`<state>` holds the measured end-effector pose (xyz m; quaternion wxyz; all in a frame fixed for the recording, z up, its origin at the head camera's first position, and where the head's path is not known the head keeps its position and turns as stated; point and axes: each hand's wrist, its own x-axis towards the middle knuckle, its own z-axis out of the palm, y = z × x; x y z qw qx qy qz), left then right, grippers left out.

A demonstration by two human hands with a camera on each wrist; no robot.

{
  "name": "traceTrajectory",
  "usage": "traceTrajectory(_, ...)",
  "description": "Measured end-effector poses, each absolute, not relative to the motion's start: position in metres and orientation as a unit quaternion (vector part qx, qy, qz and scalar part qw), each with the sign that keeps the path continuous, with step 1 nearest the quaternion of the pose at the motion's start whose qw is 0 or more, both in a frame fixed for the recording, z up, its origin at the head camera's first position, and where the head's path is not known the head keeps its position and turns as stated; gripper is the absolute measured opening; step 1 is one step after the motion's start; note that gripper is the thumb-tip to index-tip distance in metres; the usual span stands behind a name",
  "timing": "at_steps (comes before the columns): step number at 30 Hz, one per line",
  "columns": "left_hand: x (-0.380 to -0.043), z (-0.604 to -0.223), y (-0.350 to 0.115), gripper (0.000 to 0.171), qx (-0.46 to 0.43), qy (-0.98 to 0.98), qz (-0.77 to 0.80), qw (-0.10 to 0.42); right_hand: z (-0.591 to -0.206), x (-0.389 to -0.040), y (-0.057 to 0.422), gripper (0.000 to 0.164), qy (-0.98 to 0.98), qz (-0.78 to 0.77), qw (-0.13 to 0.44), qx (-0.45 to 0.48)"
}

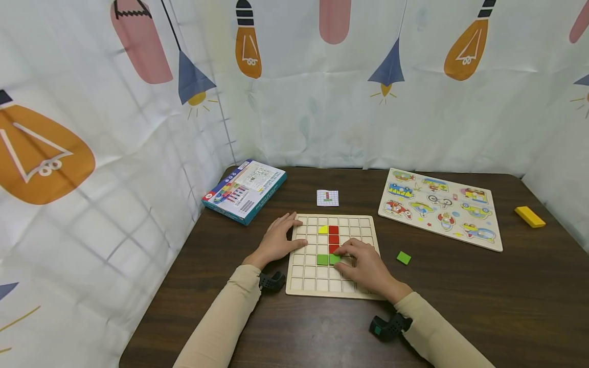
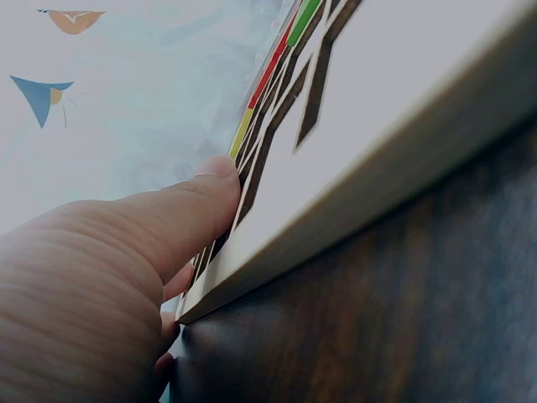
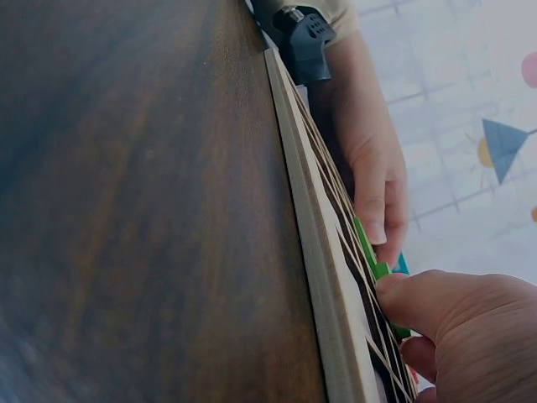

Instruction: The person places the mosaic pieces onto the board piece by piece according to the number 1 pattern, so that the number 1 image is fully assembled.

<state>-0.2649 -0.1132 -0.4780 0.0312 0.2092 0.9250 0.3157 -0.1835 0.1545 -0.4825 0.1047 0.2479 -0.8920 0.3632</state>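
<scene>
A square wooden grid board (image 1: 309,284) lies flat on the table. My left hand (image 1: 277,239) rests at its upper left edge, thumb on the surface and fingers stretched toward the corner. Between the thumb and fingers of my right hand (image 1: 365,264) is a green square tile (image 1: 334,259), pinched at the board's middle. Another green tile (image 1: 323,259) sits just left of it. Above them runs a column of red tiles (image 1: 333,239), with a yellow tile (image 1: 323,229) beside its top. The right wrist view shows the pinched tile (image 3: 382,270) partly hidden by my thumb.
A loose green tile (image 1: 403,257) lies right of the board. Behind the board is a small pattern card (image 1: 327,198). A puzzle box (image 1: 246,191) stands back left; a picture puzzle board (image 1: 442,207) and a yellow block (image 1: 530,216) lie to the right.
</scene>
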Motion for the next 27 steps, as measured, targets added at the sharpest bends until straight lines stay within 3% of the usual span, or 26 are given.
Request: traceTrajectory(27,-0.2663,-0.4792,-0.1128,0.062,0.206,0.928,0.310,0.033,-0.4796,-0.1838,0.1580,0.017,-0.889,0.381,0.097,0.235)
